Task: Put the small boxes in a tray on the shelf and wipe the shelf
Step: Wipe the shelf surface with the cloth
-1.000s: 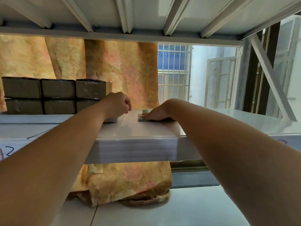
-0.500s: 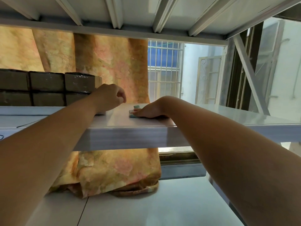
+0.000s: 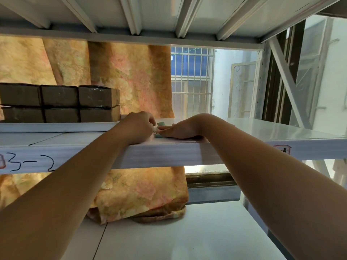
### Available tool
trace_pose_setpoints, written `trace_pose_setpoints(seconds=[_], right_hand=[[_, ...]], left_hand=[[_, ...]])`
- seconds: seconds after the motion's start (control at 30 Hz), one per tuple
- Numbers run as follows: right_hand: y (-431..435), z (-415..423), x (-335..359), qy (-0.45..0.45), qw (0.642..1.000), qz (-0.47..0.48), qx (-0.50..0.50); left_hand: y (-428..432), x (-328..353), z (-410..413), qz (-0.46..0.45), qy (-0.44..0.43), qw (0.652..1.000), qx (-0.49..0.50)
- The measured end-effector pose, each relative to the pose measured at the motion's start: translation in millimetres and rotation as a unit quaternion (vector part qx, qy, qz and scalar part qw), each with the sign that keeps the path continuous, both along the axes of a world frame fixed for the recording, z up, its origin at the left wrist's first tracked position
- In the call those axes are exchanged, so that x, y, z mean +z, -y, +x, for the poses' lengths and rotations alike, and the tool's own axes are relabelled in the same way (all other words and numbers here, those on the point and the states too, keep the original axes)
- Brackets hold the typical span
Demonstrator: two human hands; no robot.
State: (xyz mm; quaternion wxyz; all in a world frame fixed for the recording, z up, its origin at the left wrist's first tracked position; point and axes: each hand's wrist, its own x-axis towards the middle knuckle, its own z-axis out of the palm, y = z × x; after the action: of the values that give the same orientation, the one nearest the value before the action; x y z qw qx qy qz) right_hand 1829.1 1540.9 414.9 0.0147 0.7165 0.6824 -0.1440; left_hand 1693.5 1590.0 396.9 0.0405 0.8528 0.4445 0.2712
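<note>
**Small boxes** (image 3: 60, 102): six in view, brown, stacked as two rows of three at the far left of the shelf (image 3: 262, 128). The frame edge cuts the leftmost pair.

**Tray** (image 3: 56, 127): one, white, under the boxes. Only its front wall shows.

**Cloth** (image 3: 161, 124): one, green, lying on the shelf just right of the tray's end and mostly covered.

**Your right hand** (image 3: 178, 131): lies flat on the cloth with fingers straight and pointing left, pressing it to the shelf. Green shows past the fingertips.

**Your left hand** (image 3: 139, 126): sits at the tray's right end with fingers curled, close against the cloth's left edge. You cannot tell whether it grips anything. The nearest box is just left of this hand, and the rest run further left.

**Other items:**
- One orange flowered curtain (image 3: 131, 81) behind the shelf, reaching down to the lower shelf (image 3: 187, 231).
- One barred window (image 3: 189, 83).
- One handwritten mark "3-2" (image 3: 32, 164) on the shelf's front edge.
- One red-bordered label (image 3: 281, 149) further right.
</note>
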Motion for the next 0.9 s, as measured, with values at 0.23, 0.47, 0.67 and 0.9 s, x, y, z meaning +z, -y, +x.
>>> trace_pose_setpoints(seconds=[0.23,0.47,0.67,0.9], right_hand=[[1.4,9.4,-1.9,-0.003,1.0,0.014,-0.003],[12.4,37.8,1.1,0.016,0.999,-0.005,-0.031],[31.5,74.0,0.4,0.011,0.994,0.012,-0.104],[34.1,69.7,3.0,0.003,0.987,0.005,-0.158]], left_hand=[[-1.4,-1.3,-1.6,-0.016,-0.066,0.998,0.007],[5.8,-1.3,-4.5,-0.034,-0.084,0.996,0.002],[16.7,-1.5,-13.7,-0.037,-0.102,0.994,-0.034],[25.7,0.1,-18.9,-0.046,-0.137,0.988,-0.051]])
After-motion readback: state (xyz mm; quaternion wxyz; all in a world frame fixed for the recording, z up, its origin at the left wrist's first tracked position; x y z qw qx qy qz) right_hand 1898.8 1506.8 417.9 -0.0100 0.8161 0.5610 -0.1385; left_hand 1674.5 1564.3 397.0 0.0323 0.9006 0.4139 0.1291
